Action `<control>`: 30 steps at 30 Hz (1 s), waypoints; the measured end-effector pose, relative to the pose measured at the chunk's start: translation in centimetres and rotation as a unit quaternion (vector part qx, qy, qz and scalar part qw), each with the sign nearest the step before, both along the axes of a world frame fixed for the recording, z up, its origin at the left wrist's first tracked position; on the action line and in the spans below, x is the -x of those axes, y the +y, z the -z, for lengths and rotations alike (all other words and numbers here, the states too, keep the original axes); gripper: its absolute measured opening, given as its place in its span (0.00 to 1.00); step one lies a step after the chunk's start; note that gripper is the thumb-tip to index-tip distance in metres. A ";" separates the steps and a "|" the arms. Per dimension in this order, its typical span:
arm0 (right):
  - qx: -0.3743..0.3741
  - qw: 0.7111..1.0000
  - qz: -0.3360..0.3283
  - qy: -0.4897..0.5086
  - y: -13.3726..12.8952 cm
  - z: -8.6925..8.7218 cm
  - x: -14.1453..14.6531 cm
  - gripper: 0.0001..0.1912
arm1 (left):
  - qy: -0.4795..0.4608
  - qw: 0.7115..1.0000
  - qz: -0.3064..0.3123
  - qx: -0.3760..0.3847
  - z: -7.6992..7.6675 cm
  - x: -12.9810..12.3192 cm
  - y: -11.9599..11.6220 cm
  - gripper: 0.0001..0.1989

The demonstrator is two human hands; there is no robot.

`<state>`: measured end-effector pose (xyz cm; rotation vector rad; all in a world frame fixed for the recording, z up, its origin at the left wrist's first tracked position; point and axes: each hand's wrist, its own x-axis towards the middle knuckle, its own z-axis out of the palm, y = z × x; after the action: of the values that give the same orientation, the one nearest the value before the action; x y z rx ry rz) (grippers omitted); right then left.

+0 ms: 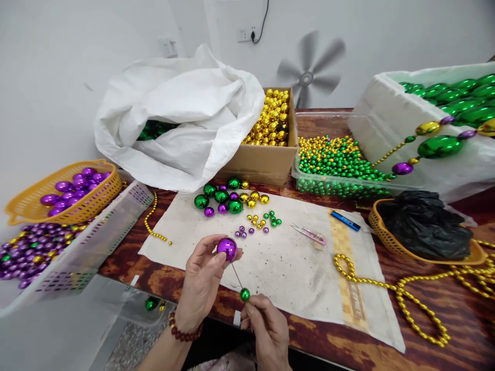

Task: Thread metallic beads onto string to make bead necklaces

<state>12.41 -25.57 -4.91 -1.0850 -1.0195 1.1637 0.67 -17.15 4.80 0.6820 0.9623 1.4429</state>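
Note:
My left hand (204, 278) grips a large shiny purple bead (227, 249) between thumb and fingers, above the near edge of a white cloth (305, 288). A thin needle or wire (236, 274) runs from that bead down to a small green bead (245, 294). Just below the green bead, my right hand (266, 327) is closed in a pinch; what lies inside its fingertips is hidden. Beyond my hands on the cloth sit groups of green, purple and gold beads (235, 206), with smaller beads (257, 222) nearer. Pink-handled snips (315, 236) lie to the right.
Gold bead strings (371, 281) and a blue cutter (345, 220) lie right. Behind stand a white sack (185, 98), a cardboard box (255, 162) and a clear bin (332, 183). Baskets (104, 188) flank the left; a basket with a black bag (425, 226) is right. A fan (306, 79) spins behind.

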 end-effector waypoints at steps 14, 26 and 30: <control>0.026 0.999 0.030 -0.016 -0.6 1.1 0.3 0.13 | -0.022 1.000 0.002 -0.001 0.4 -0.3 0.2 0.15; 0.038 0.998 0.050 0.025 0.2 0.9 0.8 0.14 | -0.042 0.998 0.033 0.015 1.4 -1.4 -1.2 0.16; 0.052 0.998 0.009 0.033 1.7 0.4 0.1 0.14 | 0.015 0.995 0.086 0.051 2.4 -1.3 -2.0 0.17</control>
<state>12.29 -23.87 -5.28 -1.1277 -0.9057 1.2403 2.01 -19.17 2.42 0.6952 0.9706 1.2277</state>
